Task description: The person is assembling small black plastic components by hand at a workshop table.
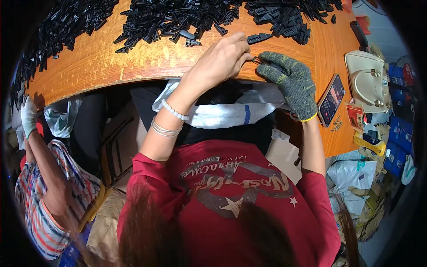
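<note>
My bare left hand (222, 60) and my right hand (287, 80), in a dark grey knit glove, meet at the near edge of the wooden table (102, 62). Between their fingertips they pinch a small thin metal piece (255, 59); its shape is too small to tell. Bead and metal bracelets circle my left wrist. A long heap of small black plastic parts (178, 18) lies across the table beyond my hands. One single black part (259, 38) rests apart, just above my fingers.
A phone (332, 99) lies on the table's right side, a cream handbag (368, 80) beyond it. A white sack (222, 111) hangs open under the table edge. Another person in a striped shirt with a white glove (29, 116) works at the left. Bags and blue boxes crowd the right.
</note>
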`<state>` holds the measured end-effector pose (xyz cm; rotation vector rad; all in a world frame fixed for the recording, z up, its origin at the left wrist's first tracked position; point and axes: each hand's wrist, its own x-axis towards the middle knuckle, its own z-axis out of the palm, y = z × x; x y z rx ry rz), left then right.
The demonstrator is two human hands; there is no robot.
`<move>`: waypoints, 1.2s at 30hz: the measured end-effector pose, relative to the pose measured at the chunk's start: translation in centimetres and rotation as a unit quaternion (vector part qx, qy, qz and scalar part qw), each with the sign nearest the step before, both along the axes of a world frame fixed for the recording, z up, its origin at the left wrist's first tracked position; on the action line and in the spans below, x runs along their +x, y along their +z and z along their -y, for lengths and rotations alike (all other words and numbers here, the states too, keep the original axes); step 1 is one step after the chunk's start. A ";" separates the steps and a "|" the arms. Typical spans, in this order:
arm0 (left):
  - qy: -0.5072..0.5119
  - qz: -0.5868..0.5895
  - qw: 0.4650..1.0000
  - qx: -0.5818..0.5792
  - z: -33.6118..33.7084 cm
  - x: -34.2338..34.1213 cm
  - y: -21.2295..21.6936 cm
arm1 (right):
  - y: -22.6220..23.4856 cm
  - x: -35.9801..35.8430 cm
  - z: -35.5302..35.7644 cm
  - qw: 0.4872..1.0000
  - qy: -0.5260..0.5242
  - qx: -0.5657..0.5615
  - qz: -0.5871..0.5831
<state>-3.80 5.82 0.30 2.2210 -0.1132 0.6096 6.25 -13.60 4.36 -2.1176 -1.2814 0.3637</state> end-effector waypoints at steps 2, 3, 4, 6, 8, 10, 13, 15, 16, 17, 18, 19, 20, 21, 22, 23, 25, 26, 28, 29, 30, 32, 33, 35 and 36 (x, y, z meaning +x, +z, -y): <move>0.002 0.004 1.000 -0.015 0.1 0.1 -0.2 | -0.1 0.7 0.0 0.958 0.119 -0.018 0.259; 0.002 0.004 1.000 -0.016 0.1 0.1 -0.3 | 0.0 0.6 -0.1 0.958 0.120 -0.020 0.259; 0.002 0.005 1.000 -0.017 0.1 0.2 -0.3 | 0.4 0.5 -0.3 0.955 0.119 -0.036 0.270; 0.000 0.005 1.000 -0.018 0.0 0.1 -0.3 | 1.1 0.5 -0.6 0.950 0.119 -0.054 0.282; -0.002 0.004 1.000 -0.019 0.0 -0.2 -0.4 | 1.7 0.7 -1.0 0.943 0.153 -0.080 0.285; -0.010 -0.004 0.998 -0.057 -0.1 -0.9 -0.4 | 2.6 0.7 -1.6 0.936 0.165 -0.087 0.298; -0.009 -0.008 0.997 -0.081 0.3 -1.1 -0.5 | 3.2 0.4 -2.6 0.941 0.143 -0.115 0.285; -0.005 -0.009 0.996 -0.086 0.8 -1.3 -0.4 | 3.2 0.0 -3.5 0.954 0.100 -0.136 0.247; -0.004 -0.022 0.994 -0.105 1.0 -1.4 -0.2 | 2.9 0.2 -3.5 0.952 0.114 -0.118 0.260; -0.005 -0.035 0.992 -0.123 1.2 -1.4 0.0 | 2.9 0.1 -3.8 0.948 0.127 -0.099 0.273; -0.010 -0.012 0.991 -0.130 1.2 -1.3 0.1 | 3.0 0.0 -4.3 0.948 0.126 -0.075 0.284; -0.007 -0.010 0.990 -0.143 1.2 -1.7 0.1 | 3.7 -0.3 -4.8 0.953 0.131 -0.078 0.260; -0.008 -0.003 0.988 -0.157 1.2 -1.6 0.1 | 4.3 -0.3 -4.9 0.958 0.132 -0.082 0.242; -0.020 0.000 0.986 -0.164 1.3 -1.6 0.2 | 3.9 0.2 -5.3 0.960 0.131 -0.115 0.219; -0.027 0.002 0.986 -0.165 1.2 -1.6 0.3 | 3.7 0.0 -5.4 0.960 0.125 -0.117 0.222; -0.019 -0.008 0.988 -0.151 1.1 -1.7 0.4 | 3.5 -0.1 -5.4 0.963 0.125 -0.089 0.221; -0.017 -0.023 0.989 -0.146 1.0 -1.7 0.4 | 3.2 -0.4 -5.4 0.960 0.112 -0.085 0.240; -0.020 -0.022 0.989 -0.143 1.0 -1.6 0.5 | 3.3 -0.5 -5.4 0.961 0.109 -0.083 0.242; -0.026 -0.006 0.993 -0.113 1.0 -1.5 0.6 | 3.6 -0.7 -5.3 0.963 0.107 -0.104 0.226; -0.028 -0.002 0.994 -0.110 1.1 -1.5 0.6 | 3.7 -0.7 -5.2 0.962 0.105 -0.102 0.230; -0.009 -0.015 0.997 -0.078 1.2 -1.6 0.7 | 3.4 -0.6 -5.1 0.955 0.109 -0.097 0.256; 0.011 -0.024 0.999 -0.040 1.4 -1.6 0.7 | 2.7 -0.4 -4.7 0.943 0.121 -0.088 0.297; 0.030 -0.040 0.998 -0.048 1.5 -1.5 0.7 | 2.2 -0.4 -4.4 0.942 0.119 -0.085 0.303; 0.052 -0.043 0.996 -0.062 1.6 -1.5 0.6 | 1.5 -0.8 -4.2 0.931 0.109 -0.059 0.343; 0.054 -0.040 0.996 -0.059 1.7 -1.8 0.6 | 1.5 -1.0 -3.9 0.939 0.109 -0.075 0.318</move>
